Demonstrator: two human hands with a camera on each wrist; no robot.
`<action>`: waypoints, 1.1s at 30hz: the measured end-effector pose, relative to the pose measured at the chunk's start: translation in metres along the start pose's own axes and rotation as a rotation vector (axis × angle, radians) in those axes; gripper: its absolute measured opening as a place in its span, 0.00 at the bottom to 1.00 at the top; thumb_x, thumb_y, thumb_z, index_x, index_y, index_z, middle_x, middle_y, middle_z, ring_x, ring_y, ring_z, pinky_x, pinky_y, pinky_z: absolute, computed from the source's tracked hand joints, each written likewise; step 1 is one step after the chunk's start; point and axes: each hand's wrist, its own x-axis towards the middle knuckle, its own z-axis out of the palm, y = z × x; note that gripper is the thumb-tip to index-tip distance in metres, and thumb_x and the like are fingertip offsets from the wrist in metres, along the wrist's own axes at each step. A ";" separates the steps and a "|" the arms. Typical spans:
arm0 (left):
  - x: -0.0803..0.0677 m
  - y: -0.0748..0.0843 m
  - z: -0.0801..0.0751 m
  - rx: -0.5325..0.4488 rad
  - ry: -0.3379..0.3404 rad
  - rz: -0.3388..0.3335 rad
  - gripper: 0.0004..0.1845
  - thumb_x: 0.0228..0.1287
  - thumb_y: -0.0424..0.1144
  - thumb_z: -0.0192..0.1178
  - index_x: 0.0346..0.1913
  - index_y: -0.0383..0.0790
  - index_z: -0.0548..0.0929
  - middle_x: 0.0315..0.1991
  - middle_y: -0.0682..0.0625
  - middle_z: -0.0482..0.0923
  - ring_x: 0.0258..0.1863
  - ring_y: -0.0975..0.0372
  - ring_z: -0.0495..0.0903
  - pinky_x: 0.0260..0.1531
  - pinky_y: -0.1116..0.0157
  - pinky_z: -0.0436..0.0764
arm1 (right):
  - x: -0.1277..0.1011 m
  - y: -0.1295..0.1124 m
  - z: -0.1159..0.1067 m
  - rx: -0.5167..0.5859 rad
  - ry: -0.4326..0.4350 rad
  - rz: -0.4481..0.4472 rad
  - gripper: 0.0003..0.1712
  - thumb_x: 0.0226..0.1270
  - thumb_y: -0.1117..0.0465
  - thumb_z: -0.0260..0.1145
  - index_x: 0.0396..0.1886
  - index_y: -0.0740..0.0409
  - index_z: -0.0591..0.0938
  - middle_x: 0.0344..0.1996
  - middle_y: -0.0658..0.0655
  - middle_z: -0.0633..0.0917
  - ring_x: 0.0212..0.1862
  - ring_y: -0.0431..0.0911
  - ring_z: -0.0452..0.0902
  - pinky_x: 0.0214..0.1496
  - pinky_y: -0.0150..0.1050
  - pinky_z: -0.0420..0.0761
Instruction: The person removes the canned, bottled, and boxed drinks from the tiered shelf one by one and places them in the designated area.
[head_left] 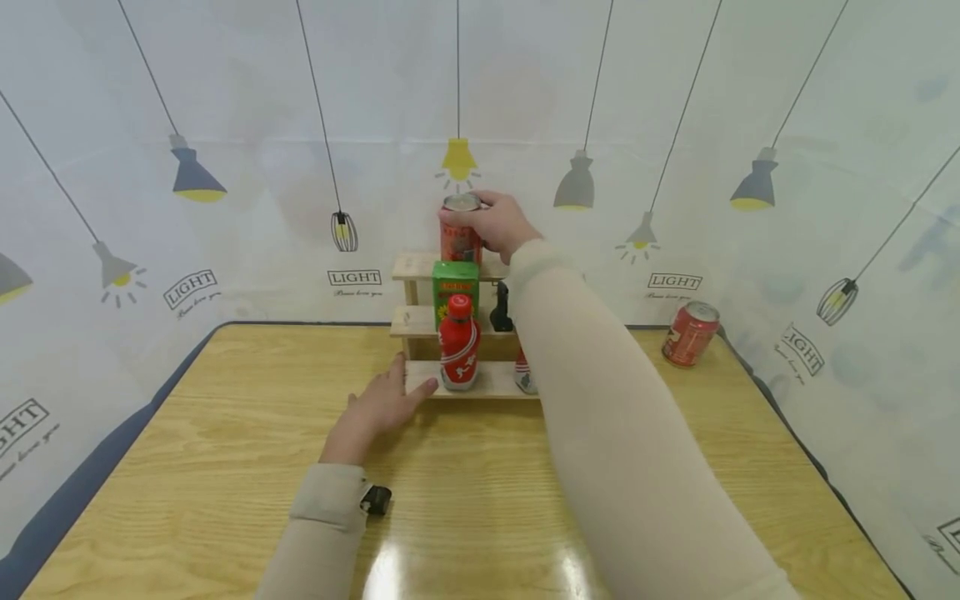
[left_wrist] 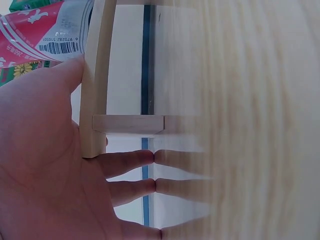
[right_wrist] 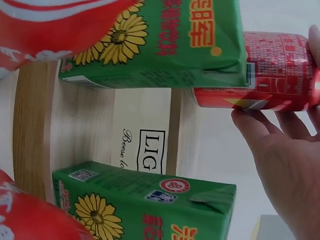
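Currently the right hand (head_left: 501, 223) grips a red can (head_left: 459, 237) on the top tier of a wooden rack (head_left: 420, 321). Nearer, the left hand (head_left: 378, 407), fingers spread flat, braces its bottom shelf (steadying it, seemingly). Next probably comes letting go gently, keeping the can upright.

The right arm stretches forward and up in a pale sleeve, its right hand (head_left: 498, 223) raised at the far end with fingers curled inward and the thumb opposite them, closed in a grip. The left forearm lies low and short of it, the left hand (head_left: 378, 407) flat and palm down, fingers (left_wrist: 131, 161) straight and side by side, thumb spread away from them
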 end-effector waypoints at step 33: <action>-0.003 -0.005 0.001 -0.013 0.003 -0.005 0.59 0.73 0.80 0.39 0.87 0.37 0.40 0.84 0.31 0.55 0.84 0.34 0.55 0.76 0.20 0.40 | -0.034 0.038 -0.160 -0.010 0.071 0.158 0.47 0.71 0.47 0.76 0.84 0.42 0.65 0.81 0.57 0.69 0.82 0.59 0.64 0.79 0.67 0.72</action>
